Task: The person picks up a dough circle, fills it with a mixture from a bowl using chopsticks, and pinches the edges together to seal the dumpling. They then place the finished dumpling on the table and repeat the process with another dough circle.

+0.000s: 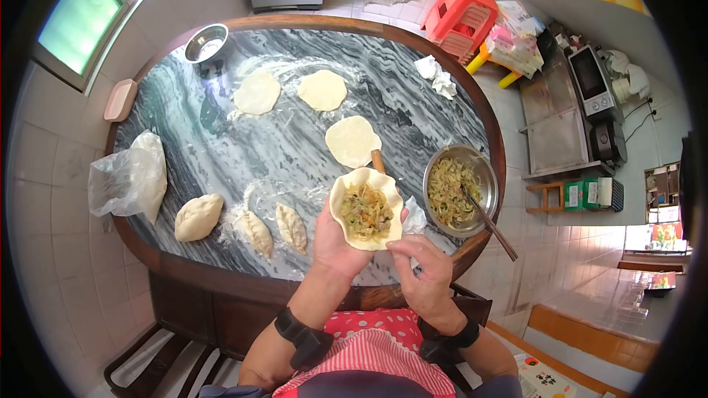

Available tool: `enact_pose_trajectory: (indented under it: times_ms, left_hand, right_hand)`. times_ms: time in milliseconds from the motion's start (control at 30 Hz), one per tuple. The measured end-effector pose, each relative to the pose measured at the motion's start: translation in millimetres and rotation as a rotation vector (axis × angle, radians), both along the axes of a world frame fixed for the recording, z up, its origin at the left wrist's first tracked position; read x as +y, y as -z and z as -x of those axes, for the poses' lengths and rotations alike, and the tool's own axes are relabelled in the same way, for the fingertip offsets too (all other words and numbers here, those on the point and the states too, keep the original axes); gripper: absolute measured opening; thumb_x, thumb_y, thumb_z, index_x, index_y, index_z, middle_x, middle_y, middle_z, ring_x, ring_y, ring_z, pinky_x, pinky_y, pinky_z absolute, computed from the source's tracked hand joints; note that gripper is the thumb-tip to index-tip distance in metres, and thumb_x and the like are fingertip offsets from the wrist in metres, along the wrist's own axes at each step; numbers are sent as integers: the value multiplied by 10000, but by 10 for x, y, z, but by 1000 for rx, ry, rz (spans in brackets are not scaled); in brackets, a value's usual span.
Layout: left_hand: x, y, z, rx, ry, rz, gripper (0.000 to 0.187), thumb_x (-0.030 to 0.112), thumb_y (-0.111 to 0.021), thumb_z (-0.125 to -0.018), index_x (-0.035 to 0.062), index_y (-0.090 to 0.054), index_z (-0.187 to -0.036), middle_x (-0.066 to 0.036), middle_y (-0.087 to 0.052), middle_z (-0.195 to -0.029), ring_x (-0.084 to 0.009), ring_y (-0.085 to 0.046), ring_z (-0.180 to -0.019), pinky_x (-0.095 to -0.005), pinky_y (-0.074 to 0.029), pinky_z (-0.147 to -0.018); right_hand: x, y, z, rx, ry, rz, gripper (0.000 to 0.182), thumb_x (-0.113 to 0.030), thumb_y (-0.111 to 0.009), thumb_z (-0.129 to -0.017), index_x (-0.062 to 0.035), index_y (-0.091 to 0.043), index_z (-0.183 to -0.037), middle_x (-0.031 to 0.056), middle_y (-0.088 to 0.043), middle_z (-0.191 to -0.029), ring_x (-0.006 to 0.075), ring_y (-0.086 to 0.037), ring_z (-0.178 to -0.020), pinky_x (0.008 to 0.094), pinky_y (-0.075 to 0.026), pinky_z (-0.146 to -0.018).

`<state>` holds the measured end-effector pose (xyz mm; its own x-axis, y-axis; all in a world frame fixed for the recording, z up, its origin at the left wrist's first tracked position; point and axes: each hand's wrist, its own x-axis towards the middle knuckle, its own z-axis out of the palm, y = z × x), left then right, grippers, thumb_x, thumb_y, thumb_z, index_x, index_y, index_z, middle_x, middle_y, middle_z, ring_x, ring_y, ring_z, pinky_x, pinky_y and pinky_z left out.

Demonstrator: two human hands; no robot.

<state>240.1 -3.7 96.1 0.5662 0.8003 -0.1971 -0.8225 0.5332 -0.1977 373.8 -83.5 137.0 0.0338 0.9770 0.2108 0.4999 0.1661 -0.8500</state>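
A round dough wrapper [336, 199] heaped with chopped filling [366, 214] rests in my left hand [333, 242], which cups it from below and the left. The fingers of my right hand [426, 269] pinch the wrapper's lower right edge. Behind the wrapper, a wooden rolling pin [377, 161] shows partly, touching a flat dough round [352, 140]. Two more flat rounds, one pale [257, 93] and one yellowish [322, 90], lie farther back. To the right is a metal bowl of filling [453, 184] with chopsticks [490, 222] in it. Two pleated dumplings [257, 234] [291, 228] lie left of my hands.
A dough lump [198, 217] and a plastic bag with dough [140, 175] are at the left. An empty metal bowl [206, 43] stands at the back left edge. Crumpled tissues [436, 77] lie at the back right. Red stools [462, 16] stand beyond the table [295, 23].
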Motion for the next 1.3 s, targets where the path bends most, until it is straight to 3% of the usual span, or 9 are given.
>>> enact_pose_trajectory:
  times_ms: [33, 100, 333, 600, 967, 1067, 1167, 1233, 1300]
  left_hand:
    - [14, -30, -9, 0, -3, -1, 448, 372, -368, -1019, 76, -539, -1309, -144, -597, -1276, -327, -571, -1179, -494, -451, -1024]
    - [45, -114, -17, 96, 16, 181, 417, 397, -372, -1014, 131, -553, -1279, -108, -614, -1219, -334, -596, -1097, -588, -441, -991]
    - [70, -169, -35, 71, 1, 159, 408, 392, -382, -1010, 136, -557, -1276, -97, -616, -1222, -320, -598, -1098, -575, -439, -994]
    - [115, -208, -37, 123, -21, 116, 418, 393, -381, -1011, 125, -554, -1282, -91, -627, -1187, -298, -610, -1048, -526, -477, -933]
    - [236, -215, -16, 66, -25, 35, 393, 369, -375, -1015, 119, -547, -1266, -116, -624, -1164, -315, -605, -1028, -538, -489, -914]
    - [268, -258, 0, 105, -19, 63, 391, 385, -378, -1014, 115, -558, -1233, -110, -641, -1110, -308, -621, -988, -517, -504, -877]
    - [263, -272, 6, 102, -25, 68, 389, 383, -381, -1014, 113, -558, -1230, -115, -641, -1108, -309, -622, -987, -509, -507, -879]
    - [244, -231, 11, 108, -33, 78, 390, 382, -382, -1015, 109, -558, -1232, -119, -641, -1110, -309, -623, -990, -507, -508, -883]
    - [238, -111, 39, -13, -20, 3, 446, 363, -367, -1016, 65, -526, -1308, -148, -601, -1248, -326, -592, -1106, -493, -480, -985]
  right_hand:
    - [3, 9, -12, -38, -44, -53, 263, 62, -676, -789, 13, -634, -1044, 148, -660, -925, 260, -668, -810, 318, -530, -739]
    - [32, -33, 5, -123, -52, -119, 291, 60, -698, -758, 7, -631, -1036, 151, -648, -930, 282, -659, -817, 335, -530, -748]
    - [108, 89, -48, -570, -132, -491, 338, 14, -768, -699, -16, -616, -999, 116, -593, -948, 283, -623, -849, 471, -524, -811]
    - [197, 61, -71, -551, -151, -515, 342, -6, -767, -708, -20, -616, -1014, 107, -591, -960, 266, -627, -839, 481, -512, -859]
    - [279, -10, -27, -591, -144, -511, 340, 4, -751, -691, -25, -626, -1005, 102, -608, -926, 250, -631, -815, 484, -508, -860]
    - [309, -80, -32, -509, -134, -468, 266, -17, -744, -730, -18, -619, -966, 93, -623, -878, 227, -636, -768, 481, -508, -832]
    - [378, -182, -67, -415, -80, -484, 265, 1, -746, -751, -5, -616, -982, 103, -624, -841, 231, -636, -734, 412, -524, -776]
    - [490, -245, -60, -174, 126, -222, 229, 6, -726, -789, 17, -625, -995, 108, -622, -827, 208, -636, -719, 317, -517, -702]
    - [602, -275, -73, -90, 115, -169, 214, 11, -715, -804, 26, -631, -1000, 107, -623, -820, 193, -634, -719, 288, -505, -678]
